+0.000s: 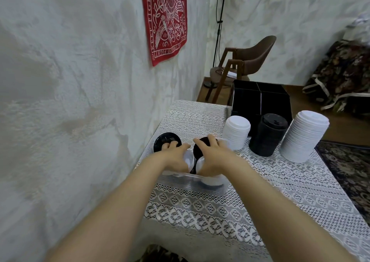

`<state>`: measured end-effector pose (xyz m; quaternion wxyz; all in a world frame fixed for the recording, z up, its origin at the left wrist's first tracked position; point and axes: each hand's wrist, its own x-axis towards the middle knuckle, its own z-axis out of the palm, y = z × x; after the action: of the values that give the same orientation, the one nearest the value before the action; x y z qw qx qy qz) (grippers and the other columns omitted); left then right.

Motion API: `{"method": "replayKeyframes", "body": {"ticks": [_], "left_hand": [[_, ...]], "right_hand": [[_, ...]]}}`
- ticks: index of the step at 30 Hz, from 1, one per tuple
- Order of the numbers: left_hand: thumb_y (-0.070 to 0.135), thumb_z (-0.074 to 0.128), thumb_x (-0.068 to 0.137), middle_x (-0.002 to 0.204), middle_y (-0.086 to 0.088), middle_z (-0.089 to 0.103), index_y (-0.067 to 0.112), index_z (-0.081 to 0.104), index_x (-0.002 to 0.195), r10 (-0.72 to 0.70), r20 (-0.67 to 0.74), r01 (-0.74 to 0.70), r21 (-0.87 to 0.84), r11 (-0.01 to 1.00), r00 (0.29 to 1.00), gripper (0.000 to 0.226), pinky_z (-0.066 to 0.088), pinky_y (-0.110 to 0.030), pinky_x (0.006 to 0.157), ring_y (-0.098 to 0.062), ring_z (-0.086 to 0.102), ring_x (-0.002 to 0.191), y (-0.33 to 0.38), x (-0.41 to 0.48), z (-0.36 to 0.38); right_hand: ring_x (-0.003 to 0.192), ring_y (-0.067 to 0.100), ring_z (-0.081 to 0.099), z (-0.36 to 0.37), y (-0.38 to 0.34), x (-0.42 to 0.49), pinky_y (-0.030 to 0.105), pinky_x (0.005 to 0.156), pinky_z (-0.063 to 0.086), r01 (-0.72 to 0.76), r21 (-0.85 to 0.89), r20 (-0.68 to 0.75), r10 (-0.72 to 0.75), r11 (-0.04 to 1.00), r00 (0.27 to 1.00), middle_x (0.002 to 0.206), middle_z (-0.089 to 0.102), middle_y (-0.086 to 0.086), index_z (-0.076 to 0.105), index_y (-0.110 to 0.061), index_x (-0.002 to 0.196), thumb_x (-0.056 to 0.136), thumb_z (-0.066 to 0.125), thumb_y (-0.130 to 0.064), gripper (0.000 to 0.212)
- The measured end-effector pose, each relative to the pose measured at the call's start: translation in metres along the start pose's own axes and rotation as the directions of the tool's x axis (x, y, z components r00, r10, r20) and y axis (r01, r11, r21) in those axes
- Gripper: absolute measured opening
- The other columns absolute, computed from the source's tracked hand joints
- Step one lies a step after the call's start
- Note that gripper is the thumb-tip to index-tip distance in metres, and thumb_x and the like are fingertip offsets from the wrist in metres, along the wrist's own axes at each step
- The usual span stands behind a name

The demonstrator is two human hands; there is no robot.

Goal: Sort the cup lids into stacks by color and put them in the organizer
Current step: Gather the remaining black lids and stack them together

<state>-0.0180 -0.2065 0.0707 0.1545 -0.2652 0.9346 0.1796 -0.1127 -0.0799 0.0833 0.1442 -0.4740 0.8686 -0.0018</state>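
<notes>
Both my hands reach into a clear plastic bin (200, 183) on the lace-covered table. My left hand (176, 155) lies with its fingertips on a black lid (163, 139) at the bin's far left. My right hand (214, 155) grips a black lid (198, 151) tilted on edge over white lids (189, 158) in the bin. Behind the bin stand a short white lid stack (236, 133), a black lid stack (268, 134) and a taller, leaning white stack (304, 136). The black organizer (260, 99) with divided compartments sits at the table's far edge.
A rough plaster wall (80, 101) runs close along the table's left side, with a red cloth banner (166, 19) hanging on it. A brown chair (244, 61) and a lamp stand are beyond the table. A patterned rug (348, 165) lies on the floor to the right.
</notes>
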Motion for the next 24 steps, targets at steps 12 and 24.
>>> {"method": "replayKeyframes", "body": {"ticks": [12, 24], "left_hand": [[0.032, 0.06, 0.089, 0.149, -0.011, 0.021, 0.032, 0.02, 0.147, -0.119, 0.071, 0.107, 0.153, 0.982, 0.99, 0.071, 0.035, -0.057, 0.105, -0.038, 0.015, 0.138, 0.009, 0.017, 0.007], [0.033, 0.079, 0.067, 0.152, -0.009, 0.012, 0.03, 0.007, 0.148, -0.175, 0.12, 0.144, 0.23, 0.962, 0.977, 0.109, 0.033, -0.066, 0.101, -0.041, 0.011, 0.14, 0.011, 0.018, 0.007]], "right_hand": [[0.138, 0.036, 0.006, 0.016, -0.013, 0.021, 0.06, 0.095, 0.043, -0.061, -0.105, 0.038, 0.065, 0.993, 0.997, 0.151, -0.002, 0.003, 0.036, -0.024, 0.138, 0.083, 0.068, -0.036, 0.064], [0.129, 0.04, 0.024, 0.021, -0.012, 0.023, 0.057, 0.087, 0.049, -0.048, -0.18, -0.049, 0.04, 0.983, 0.998, 0.147, 0.008, 0.007, 0.033, -0.021, 0.137, 0.087, 0.063, -0.035, 0.06]]}}
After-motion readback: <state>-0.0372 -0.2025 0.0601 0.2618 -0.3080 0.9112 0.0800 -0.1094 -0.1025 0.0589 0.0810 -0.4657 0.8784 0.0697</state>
